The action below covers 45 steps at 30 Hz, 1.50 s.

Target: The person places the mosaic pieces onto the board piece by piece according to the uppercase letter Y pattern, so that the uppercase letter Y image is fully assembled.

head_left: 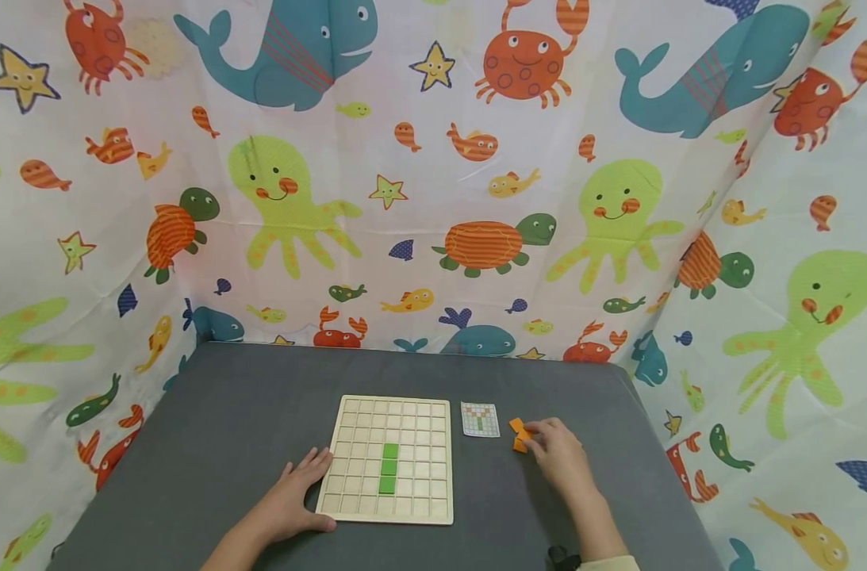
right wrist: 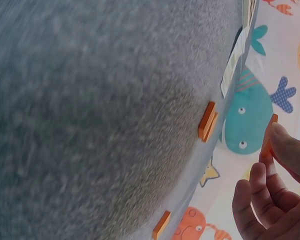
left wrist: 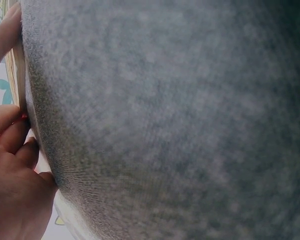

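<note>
Resting flat on the grey counter (head_left: 226, 412), the left hand (head_left: 290, 500) lies with fingers relaxed and straight, fingertips against the left edge of the wooden grid board (head_left: 389, 458), grip holding nothing. Three green squares (head_left: 389, 468) sit in a vertical column in the board's lower middle, and a small pattern card (head_left: 480, 419) lies just beside the board's upper right corner. Right hand (head_left: 558, 452) is near the card; its grip pinches an orange piece (right wrist: 268, 137) between thumb and fingers, with other orange pieces (head_left: 519, 428) on the counter just beside it.
</note>
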Motion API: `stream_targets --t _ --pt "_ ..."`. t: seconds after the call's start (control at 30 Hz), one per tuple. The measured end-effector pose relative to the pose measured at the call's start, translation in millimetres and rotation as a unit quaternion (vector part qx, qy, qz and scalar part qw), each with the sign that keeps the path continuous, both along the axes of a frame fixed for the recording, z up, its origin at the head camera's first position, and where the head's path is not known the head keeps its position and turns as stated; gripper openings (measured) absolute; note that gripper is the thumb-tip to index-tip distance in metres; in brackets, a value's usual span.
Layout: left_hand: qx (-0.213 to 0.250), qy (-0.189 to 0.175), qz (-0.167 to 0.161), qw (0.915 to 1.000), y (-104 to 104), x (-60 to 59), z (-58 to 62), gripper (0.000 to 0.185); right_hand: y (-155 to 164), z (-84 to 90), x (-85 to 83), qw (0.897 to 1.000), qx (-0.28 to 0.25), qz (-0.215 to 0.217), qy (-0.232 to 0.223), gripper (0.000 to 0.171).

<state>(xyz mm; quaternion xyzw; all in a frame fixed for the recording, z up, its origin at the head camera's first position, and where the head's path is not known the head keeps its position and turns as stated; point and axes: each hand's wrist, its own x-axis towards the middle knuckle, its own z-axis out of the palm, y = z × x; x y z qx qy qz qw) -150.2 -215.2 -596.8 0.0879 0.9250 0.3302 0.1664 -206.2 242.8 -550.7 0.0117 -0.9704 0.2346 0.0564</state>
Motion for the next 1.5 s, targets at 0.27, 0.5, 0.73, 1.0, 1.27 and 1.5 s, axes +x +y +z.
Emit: stream_targets --t 0.27,0.5,0.73,1.0,1.27,1.5 --pt "-0.003 0.005 0.0 1.0 1.1 -0.8 0.4 0.118 -13.6 1.7 -3.1 1.0 -0.006 0.017 0.003 0.028" --pt "-0.003 0.005 -0.001 1.0 0.1 -1.3 -1.9 0.118 -31.0 1.9 -3.4 0.999 -0.01 0.032 0.012 0.025" --pt "-0.001 0.005 -0.002 1.0 -1.3 -1.9 -4.0 0.119 -46.8 4.3 -6.2 0.999 -0.015 0.041 0.002 0.025" --pt "-0.001 0.004 0.001 1.0 0.1 -1.1 -1.2 0.119 -60.6 7.8 -10.9 0.998 -0.006 0.055 -0.001 0.029" --pt "-0.004 -0.001 0.004 1.0 1.2 -0.6 -0.1 0.119 -76.7 9.2 -13.7 0.996 0.002 0.089 0.018 0.026" --pt "-0.005 -0.003 0.005 1.0 0.2 -0.6 -2.1 0.119 -90.5 9.0 -14.8 0.992 -0.004 0.122 0.024 0.025"
